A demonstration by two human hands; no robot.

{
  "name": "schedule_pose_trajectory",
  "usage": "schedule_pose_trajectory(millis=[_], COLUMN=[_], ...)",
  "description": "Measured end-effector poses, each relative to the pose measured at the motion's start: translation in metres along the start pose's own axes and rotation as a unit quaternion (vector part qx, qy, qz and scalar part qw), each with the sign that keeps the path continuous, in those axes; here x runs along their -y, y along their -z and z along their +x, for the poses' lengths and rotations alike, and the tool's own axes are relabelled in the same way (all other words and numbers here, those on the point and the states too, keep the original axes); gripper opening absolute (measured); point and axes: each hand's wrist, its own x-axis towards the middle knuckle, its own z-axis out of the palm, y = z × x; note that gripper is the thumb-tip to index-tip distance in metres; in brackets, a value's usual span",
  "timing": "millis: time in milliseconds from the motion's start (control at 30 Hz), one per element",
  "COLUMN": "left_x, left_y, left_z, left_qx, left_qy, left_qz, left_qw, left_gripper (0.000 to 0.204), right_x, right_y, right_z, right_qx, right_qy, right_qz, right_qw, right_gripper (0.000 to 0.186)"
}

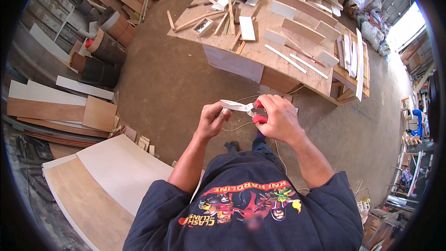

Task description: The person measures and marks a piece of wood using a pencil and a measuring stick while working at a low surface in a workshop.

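Note:
In front of my chest I have a pair of hand shears (pixel 239 106) with pale metal jaws and red handles. My right hand (pixel 280 119) is wrapped round the red grips, which stand apart from each other. The jaws point left toward my left hand (pixel 213 118). Its thumb and fingers are closed at the jaw tip, partly covering it. Whether a small piece also sits between those fingers is too small to tell.
Ahead stands a wooden worktable (pixel 190 42) with boards, white strips and a small box (pixel 203 26) of bits. White and brown panels (pixel 116 167) lean at my left, with dark drums (pixel 100 72) beyond. A thin cable (pixel 278 151) runs across the floor by my feet.

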Motion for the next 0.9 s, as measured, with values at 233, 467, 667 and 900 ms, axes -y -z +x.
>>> schedule_pose_trajectory(millis=[233,467,667,900], left_x=[-0.001,0.010,0.027,0.076], left_y=[0.009,0.012,0.000,-0.034], left_z=[-0.004,-0.003,0.017,0.067], left_qx=[0.032,0.051,0.059,0.020], left_qy=[0.047,0.058,0.086,0.202], left_qz=[-0.003,-0.012,-0.030,-0.030], left_qw=[0.998,0.997,0.994,0.979], left_gripper=[0.026,0.030,0.021,0.034], right_x=[-0.001,-0.007,-0.029,-0.097], right_y=[-0.004,-0.013,-0.033,-0.050], right_z=[-0.001,-0.002,-0.002,0.024], right_qx=[0.010,-0.002,-0.008,0.049], right_qy=[0.017,-0.006,-0.083,-0.266], right_qz=[-0.012,0.017,0.082,0.195], right_qw=[1.000,1.000,0.993,0.943], right_gripper=[0.036,0.031,0.027,0.042])
